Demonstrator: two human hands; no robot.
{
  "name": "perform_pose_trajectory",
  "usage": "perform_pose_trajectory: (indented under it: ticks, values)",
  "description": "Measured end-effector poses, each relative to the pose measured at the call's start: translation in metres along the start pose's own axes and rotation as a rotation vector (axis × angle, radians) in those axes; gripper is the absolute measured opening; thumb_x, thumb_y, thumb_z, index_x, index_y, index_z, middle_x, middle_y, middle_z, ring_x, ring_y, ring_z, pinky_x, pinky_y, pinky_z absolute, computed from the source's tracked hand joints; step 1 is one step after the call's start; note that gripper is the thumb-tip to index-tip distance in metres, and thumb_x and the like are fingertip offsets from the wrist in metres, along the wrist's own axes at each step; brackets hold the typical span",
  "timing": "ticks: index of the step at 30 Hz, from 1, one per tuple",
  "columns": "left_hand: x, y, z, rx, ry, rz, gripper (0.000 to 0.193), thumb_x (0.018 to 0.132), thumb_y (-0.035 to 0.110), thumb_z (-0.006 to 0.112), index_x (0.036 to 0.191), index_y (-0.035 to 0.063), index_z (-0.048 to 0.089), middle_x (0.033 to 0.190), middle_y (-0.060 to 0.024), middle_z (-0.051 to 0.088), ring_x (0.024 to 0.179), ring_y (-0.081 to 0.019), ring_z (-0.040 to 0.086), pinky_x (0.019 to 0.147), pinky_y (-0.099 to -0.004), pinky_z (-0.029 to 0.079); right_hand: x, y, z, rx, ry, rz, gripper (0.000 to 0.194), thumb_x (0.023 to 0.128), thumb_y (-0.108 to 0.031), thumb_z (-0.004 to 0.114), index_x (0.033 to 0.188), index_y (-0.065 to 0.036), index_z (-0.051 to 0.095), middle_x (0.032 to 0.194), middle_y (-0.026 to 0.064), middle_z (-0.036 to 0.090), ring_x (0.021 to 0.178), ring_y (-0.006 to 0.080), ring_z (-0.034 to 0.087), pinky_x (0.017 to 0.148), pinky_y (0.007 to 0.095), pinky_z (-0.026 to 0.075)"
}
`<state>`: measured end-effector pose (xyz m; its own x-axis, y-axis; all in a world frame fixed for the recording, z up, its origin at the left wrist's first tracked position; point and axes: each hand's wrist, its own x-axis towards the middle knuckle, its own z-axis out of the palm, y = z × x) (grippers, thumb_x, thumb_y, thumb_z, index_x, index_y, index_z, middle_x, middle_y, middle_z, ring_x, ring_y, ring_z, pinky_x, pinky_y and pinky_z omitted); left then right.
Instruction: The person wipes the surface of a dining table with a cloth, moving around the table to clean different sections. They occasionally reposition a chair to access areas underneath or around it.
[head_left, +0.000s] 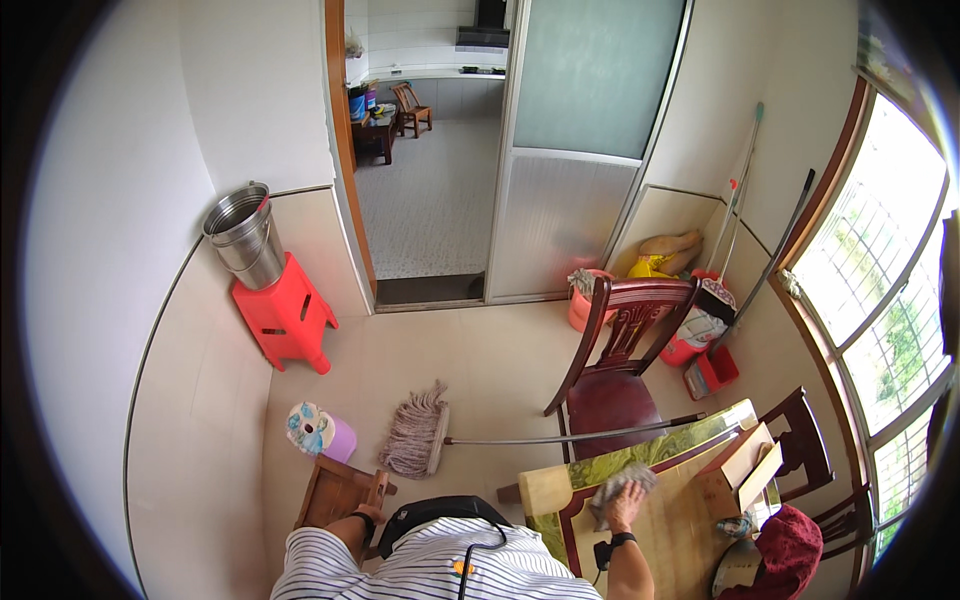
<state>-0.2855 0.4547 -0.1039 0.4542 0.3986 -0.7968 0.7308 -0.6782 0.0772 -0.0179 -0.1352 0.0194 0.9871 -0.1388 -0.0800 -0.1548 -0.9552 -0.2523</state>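
Observation:
My right hand (626, 508) presses a grey cloth (616, 487) flat on the table (679, 517), near its green marbled edge. At the lower left, my left hand (371, 514) rests at the edge of a brown wooden chair (337, 491); its fingers are partly hidden. A mop (416, 435) with a grey string head lies on the floor, and its long metal handle reaches right, up to the table's far edge. On the table's right side stand an open cardboard box (739, 472) and a dark red cloth (791, 547) over a rounded object.
A dark red wooden chair (615, 390) stands beyond the table. A purple bin (337, 439) is on the floor left of the mop. A steel bucket (259, 251) sits on a red plastic stool (289, 319). Red buckets and a dustpan (711, 373) stand in the right corner.

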Motion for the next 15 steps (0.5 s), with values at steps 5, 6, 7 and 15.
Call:
perform_pose_trajectory:
  ticks: [5, 6, 7, 15]
  values:
    - [-0.019, 0.011, -0.003, -0.043, 0.101, -0.103, 0.050, 0.079, 0.044, 0.065, 0.101, 0.0004, 0.074, 0.106, -0.0219, 0.071, 0.112, -0.0349, 0.065, 0.095, -0.0396, 0.050, -0.012, -0.067, 0.030, -0.002, 0.119, -0.440, 0.063, 0.079, -0.013, 0.059, 0.142, -0.008, 0.049, 0.152, 0.0169, 0.039, 0.142, 0.0418, 0.029, 0.114, 0.0504, 0.030]
    - [-0.024, 0.014, -0.003, -0.133, 0.081, -0.174, 0.051, 0.078, 0.045, 0.066, 0.100, -0.0003, 0.074, 0.106, -0.0218, 0.071, 0.114, -0.0353, 0.065, 0.095, -0.0395, 0.051, -0.021, -0.078, 0.030, 0.024, 0.090, -0.497, 0.061, 0.081, -0.013, 0.058, 0.141, -0.009, 0.050, 0.151, 0.0154, 0.041, 0.141, 0.0412, 0.032, 0.113, 0.0507, 0.032]
    - [-0.028, 0.016, -0.005, -0.166, 0.114, -0.209, 0.052, 0.078, 0.039, 0.067, 0.112, -0.0017, 0.066, 0.116, -0.0217, 0.066, 0.117, -0.0336, 0.062, 0.097, -0.0391, 0.050, -0.031, -0.088, 0.030, 0.050, 0.061, -0.553, 0.058, 0.082, -0.013, 0.057, 0.140, -0.011, 0.052, 0.151, 0.0138, 0.042, 0.140, 0.0407, 0.034, 0.112, 0.0510, 0.033]
    - [-0.015, 0.005, -0.033, -0.015, -0.281, 0.041, 0.047, 0.080, 0.030, 0.074, 0.113, -0.0024, 0.067, 0.104, -0.0168, 0.071, 0.105, -0.0286, 0.068, 0.085, -0.0364, 0.054, -0.113, -0.076, -0.003, 0.098, -0.107, -0.877, 0.049, 0.088, -0.020, 0.057, 0.137, -0.015, 0.055, 0.148, 0.0087, 0.045, 0.139, 0.0346, 0.038, 0.110, 0.0529, 0.035]
